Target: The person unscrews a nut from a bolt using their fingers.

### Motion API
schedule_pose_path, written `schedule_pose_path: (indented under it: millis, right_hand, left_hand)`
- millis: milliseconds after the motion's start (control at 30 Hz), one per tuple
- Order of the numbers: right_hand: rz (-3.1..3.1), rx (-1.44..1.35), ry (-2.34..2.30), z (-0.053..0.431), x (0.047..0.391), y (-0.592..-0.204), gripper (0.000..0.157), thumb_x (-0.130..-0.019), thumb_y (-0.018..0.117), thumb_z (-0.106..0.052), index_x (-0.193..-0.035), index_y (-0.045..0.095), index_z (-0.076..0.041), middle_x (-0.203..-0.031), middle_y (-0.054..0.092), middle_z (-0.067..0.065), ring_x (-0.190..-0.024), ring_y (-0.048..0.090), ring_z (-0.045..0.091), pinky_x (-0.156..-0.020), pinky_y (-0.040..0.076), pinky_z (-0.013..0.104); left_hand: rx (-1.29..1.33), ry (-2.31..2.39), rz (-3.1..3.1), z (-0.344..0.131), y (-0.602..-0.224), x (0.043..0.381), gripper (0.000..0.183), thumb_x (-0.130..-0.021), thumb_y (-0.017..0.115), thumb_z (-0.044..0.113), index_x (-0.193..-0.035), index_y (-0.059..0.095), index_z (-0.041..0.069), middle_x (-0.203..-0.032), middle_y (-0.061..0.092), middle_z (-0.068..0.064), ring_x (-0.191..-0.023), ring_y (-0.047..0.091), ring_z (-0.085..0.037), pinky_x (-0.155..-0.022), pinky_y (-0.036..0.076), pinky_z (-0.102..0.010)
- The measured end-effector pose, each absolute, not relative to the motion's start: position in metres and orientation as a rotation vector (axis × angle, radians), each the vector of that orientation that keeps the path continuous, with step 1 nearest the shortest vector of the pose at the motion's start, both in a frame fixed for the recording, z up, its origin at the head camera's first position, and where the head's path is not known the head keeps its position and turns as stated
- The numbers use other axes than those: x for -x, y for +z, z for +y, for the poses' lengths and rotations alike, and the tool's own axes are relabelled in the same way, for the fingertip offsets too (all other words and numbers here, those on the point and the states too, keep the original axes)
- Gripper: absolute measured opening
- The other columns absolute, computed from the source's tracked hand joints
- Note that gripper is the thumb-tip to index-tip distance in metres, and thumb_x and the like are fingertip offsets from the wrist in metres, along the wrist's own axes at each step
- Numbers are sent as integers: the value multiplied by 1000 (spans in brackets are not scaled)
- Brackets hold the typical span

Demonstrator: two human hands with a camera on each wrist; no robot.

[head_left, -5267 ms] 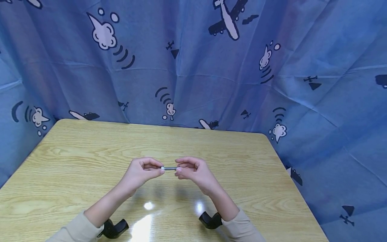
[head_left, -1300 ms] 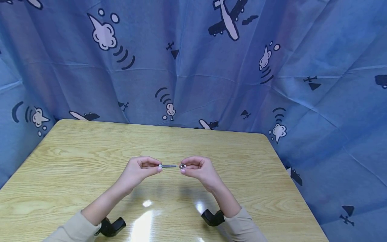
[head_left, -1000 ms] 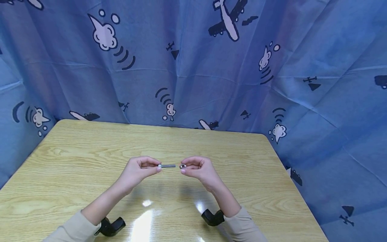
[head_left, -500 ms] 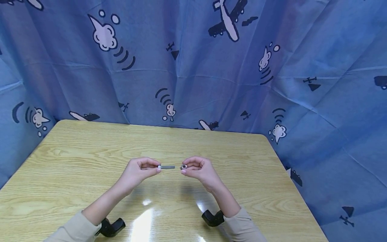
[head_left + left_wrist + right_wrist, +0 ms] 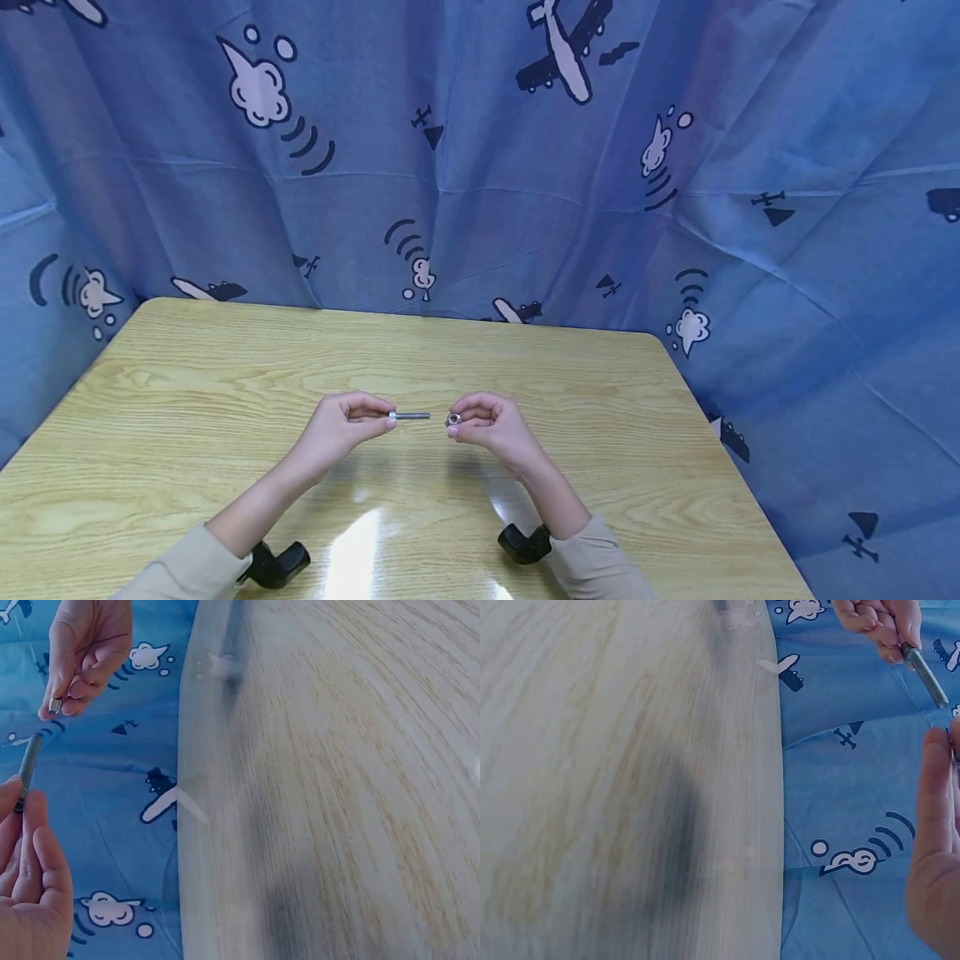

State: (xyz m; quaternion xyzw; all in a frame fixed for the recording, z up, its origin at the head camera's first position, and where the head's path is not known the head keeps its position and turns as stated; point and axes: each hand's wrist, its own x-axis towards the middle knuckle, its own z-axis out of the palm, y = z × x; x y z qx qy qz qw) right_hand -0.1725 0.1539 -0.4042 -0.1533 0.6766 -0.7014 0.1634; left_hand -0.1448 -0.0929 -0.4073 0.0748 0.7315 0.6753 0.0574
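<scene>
Between thumb and fingertips my left hand (image 5: 341, 429) pinches a silver bolt (image 5: 412, 416) by its head, the threaded shank pointing right. Facing it, my right hand (image 5: 491, 427) pinches a small metal nut (image 5: 453, 419), its hole visible in the head view. A short gap separates the bolt's tip from the nut. In the left wrist view the bolt (image 5: 28, 766) slants up toward the nut (image 5: 55, 706). The right wrist view shows the bolt's thread (image 5: 930, 681) clearly, while the right fingers mostly hide the nut. Both hands are above the table.
A light wood-grain table (image 5: 225, 375) spreads beneath the hands. Blue curtains (image 5: 480, 167) printed with planes and clouds hang behind it and at its sides. A black wrist camera (image 5: 277, 567) sits at the left cuff, another camera (image 5: 523, 543) at the right.
Five seconds ago the bolt's tip met the right fingertips; the nut has since come apart from it. The gap has widened slightly, the left hand drifting left, and the nut's hole shows toward the head camera.
</scene>
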Motion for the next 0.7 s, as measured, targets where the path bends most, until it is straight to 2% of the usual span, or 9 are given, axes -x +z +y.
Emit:
schedule_pose_path:
  millis: [333, 700]
  right_hand:
    - [1970, 450, -1965, 152, 175, -414, 30, -76, 68, 10, -102, 55, 16, -81, 66, 2, -71, 64, 10, -68, 54, 25]
    - [1999, 403, -1920, 152, 177, -422, 29, -76, 71, 5, -100, 58, 13, -82, 65, 7, -70, 64, 11, -68, 54, 26]
  left_hand:
    - [-233, 2031, 2249, -91, -413, 148, 26, -81, 72, 8, -102, 66, -7, -98, 67, -16, -83, 67, -16, -75, 53, -26]
    - [-237, 2013, 2280, -91, -420, 151, 28, -81, 72, 6, -102, 65, -10, -97, 67, -17, -82, 67, -17, -73, 53, -25]
